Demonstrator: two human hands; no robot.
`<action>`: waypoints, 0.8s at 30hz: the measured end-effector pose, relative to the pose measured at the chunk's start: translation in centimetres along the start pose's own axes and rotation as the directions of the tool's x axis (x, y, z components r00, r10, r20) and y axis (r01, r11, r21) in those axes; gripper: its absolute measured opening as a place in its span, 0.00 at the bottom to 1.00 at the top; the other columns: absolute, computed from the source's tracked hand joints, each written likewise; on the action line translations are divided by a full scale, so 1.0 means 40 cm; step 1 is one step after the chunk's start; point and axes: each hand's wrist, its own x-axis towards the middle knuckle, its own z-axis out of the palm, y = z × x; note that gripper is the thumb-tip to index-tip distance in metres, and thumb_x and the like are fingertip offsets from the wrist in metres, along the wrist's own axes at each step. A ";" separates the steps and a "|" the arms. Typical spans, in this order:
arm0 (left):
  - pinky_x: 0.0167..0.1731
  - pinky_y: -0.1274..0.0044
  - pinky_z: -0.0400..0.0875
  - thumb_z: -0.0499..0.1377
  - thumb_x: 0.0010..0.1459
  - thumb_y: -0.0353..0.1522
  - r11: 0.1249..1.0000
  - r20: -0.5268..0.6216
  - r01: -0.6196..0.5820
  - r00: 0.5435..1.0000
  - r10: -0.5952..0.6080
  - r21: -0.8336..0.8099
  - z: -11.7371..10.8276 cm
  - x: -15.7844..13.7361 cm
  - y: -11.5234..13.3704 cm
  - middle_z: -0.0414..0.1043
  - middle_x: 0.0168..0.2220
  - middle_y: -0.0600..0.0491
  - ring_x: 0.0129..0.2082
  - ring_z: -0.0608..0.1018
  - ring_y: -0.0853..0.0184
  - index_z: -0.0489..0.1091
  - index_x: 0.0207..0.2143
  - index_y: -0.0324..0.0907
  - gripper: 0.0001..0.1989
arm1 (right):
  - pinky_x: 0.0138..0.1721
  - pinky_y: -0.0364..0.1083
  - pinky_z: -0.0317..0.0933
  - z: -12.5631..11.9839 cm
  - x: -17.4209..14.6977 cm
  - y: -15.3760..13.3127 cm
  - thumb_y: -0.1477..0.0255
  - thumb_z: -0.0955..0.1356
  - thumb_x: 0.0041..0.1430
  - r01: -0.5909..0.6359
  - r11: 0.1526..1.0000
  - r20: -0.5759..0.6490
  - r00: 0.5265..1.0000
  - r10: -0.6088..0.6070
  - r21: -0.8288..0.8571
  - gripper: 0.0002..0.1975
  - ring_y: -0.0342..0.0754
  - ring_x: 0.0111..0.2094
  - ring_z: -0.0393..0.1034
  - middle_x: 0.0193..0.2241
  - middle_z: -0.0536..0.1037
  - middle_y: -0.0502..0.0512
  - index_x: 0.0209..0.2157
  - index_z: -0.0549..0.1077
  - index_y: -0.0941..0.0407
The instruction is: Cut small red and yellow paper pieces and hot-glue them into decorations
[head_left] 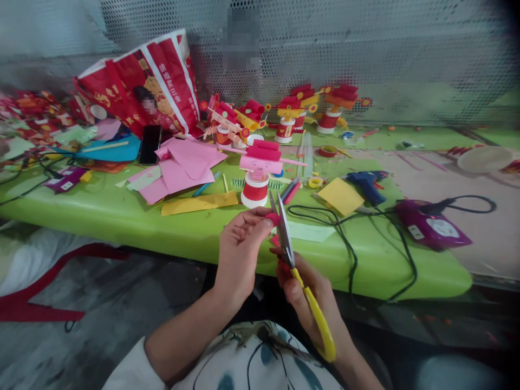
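Note:
Between its thumb and fingers, my left hand [242,246] pinches a small piece of deep pink paper [273,219]. My right hand [311,295] grips a pair of yellow-handled scissors [289,241], their blades slightly apart and pointing up beside the paper. Another pink scrap [275,240] shows just below, by the blades. Behind my hands stands a paper figure [259,168] with a red and white cup base, a pink face and a rolled pink hat; it stands apart from both hands.
Pink paper sheets [187,162], a yellow strip [199,203] and a phone [150,144] lie left. At right are yellow paper [340,196], a blue glue gun [368,185], a purple power strip [433,223] and loose black cable. Finished figures [286,116] and a red bag [142,86] stand behind.

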 end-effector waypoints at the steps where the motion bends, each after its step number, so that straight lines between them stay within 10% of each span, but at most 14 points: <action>1: 0.40 0.80 0.72 0.71 0.55 0.30 1.000 0.000 0.003 1.000 -0.003 0.002 0.000 0.000 0.000 0.81 0.38 0.54 0.36 0.78 0.73 0.76 0.27 0.41 0.07 | 0.24 0.43 0.51 0.000 -0.001 0.000 0.43 0.64 0.67 -0.005 1.000 0.002 1.000 0.005 0.002 0.31 0.43 0.25 0.55 0.27 0.66 0.48 0.54 0.74 0.56; 24: 0.42 0.79 0.73 0.70 0.56 0.30 0.995 0.136 0.014 0.990 -0.027 0.098 -0.040 0.016 0.015 0.79 0.40 0.53 0.39 0.78 0.71 0.78 0.27 0.42 0.06 | 0.23 0.45 0.53 -0.033 -0.014 0.019 0.44 0.69 0.62 -0.072 0.996 -0.001 0.997 0.072 -0.057 0.32 0.47 0.24 0.60 0.25 0.69 0.52 0.54 0.79 0.55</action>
